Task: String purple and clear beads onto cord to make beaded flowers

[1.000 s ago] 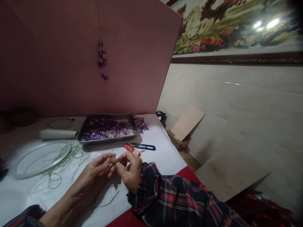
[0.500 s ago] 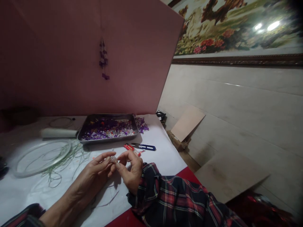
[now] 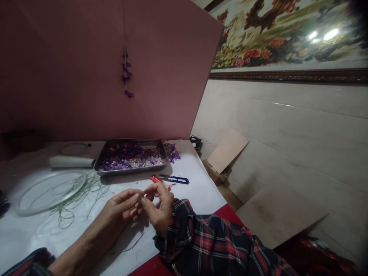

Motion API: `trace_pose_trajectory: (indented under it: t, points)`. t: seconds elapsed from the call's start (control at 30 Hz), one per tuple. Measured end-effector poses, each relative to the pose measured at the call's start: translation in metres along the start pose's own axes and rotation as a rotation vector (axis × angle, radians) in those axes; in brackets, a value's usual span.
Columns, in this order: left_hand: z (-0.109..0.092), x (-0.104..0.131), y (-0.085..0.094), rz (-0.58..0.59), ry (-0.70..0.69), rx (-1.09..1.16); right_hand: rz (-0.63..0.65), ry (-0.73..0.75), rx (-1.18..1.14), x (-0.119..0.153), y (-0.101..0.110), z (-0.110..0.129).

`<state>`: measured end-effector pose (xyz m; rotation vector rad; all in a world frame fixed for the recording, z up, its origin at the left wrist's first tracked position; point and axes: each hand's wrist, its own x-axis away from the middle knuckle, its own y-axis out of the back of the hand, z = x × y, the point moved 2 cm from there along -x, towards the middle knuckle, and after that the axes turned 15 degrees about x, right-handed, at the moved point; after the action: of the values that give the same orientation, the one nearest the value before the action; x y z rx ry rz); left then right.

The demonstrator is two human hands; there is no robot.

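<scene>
- A small clear bead (image 3: 141,196) is pinched between the fingertips of the left hand (image 3: 122,209) and the right hand (image 3: 159,207), low in the frame just left of centre, above the white-covered desk (image 3: 198,180).
- Both hands are curled, fingertips pressed together around the bead; the bead is mostly hidden by the fingers.
- A plaid sleeve (image 3: 212,241) is seen covering the right forearm at the lower centre.
- Just above the hands, a red clipper (image 3: 159,180) and blue-handled snips (image 3: 175,178) are laid side by side on the desk.
- Further up, a metal tray (image 3: 130,156) filled with purple and clear beads is set; loose purple beads (image 3: 172,151) are heaped beside its right end.
- At the left, a clear round lid (image 3: 48,191) and tangled green thread (image 3: 80,191) are spread.
- A pink board (image 3: 86,76) is stood behind the desk, with a strand of purple beads (image 3: 125,73) hung before it.
</scene>
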<state>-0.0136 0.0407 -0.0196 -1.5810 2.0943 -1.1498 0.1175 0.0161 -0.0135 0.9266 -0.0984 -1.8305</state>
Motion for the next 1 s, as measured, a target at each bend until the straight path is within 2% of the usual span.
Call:
trace_pose_trajectory:
  t: [0.27,0.43,0.73,1.0]
  points:
    - [-0.001,-0.001,-0.001,-0.065,-0.043,-0.026,0.042,-0.001,0.018,0.0,-0.004,-0.002]
    - [-0.005,0.001,-0.003,-0.132,-0.125,-0.015,-0.026,0.004,0.07,-0.002,-0.006,-0.001]
    - [-0.004,-0.001,0.0,-0.127,-0.11,-0.023,-0.083,0.046,0.064,-0.003,-0.009,-0.004]
    - [-0.011,0.006,-0.01,-0.193,-0.15,0.045,-0.101,0.021,0.066,-0.003,-0.006,0.0]
